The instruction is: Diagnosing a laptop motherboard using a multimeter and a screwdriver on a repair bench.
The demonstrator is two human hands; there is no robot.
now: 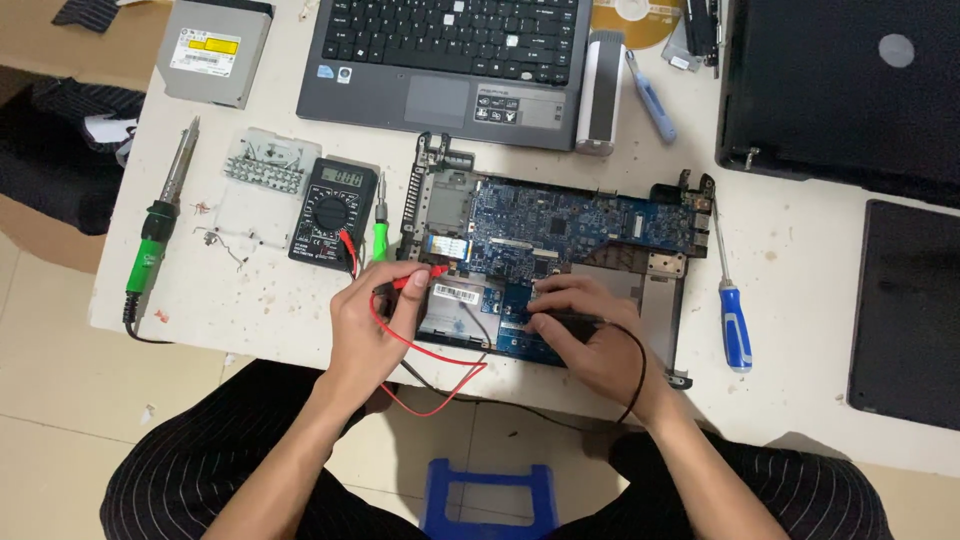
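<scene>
White bench: opened laptop board laid lengthwise, just ahead of both hands. Red probe is pinched in left hand; black probe is pressed down by right hand. Hands apart.

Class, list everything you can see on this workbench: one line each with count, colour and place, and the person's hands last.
Opened laptop base with blue circuit board: one, table centre.
Black digital multimeter: one, left of the board.
Green-handled soldering iron: one, far left.
Grey laptop with black keyboard: one, top centre.
Silver optical drive: one, top left.
Blue-handled screwdriver: one, right of the board.
Black laptop lid: one, top right.
White table: one, beneath everything.
Red probe: one, in the left hand.
Black probe: one, under the right hand.
Left hand: on the board's left edge.
Right hand: on the board.
</scene>
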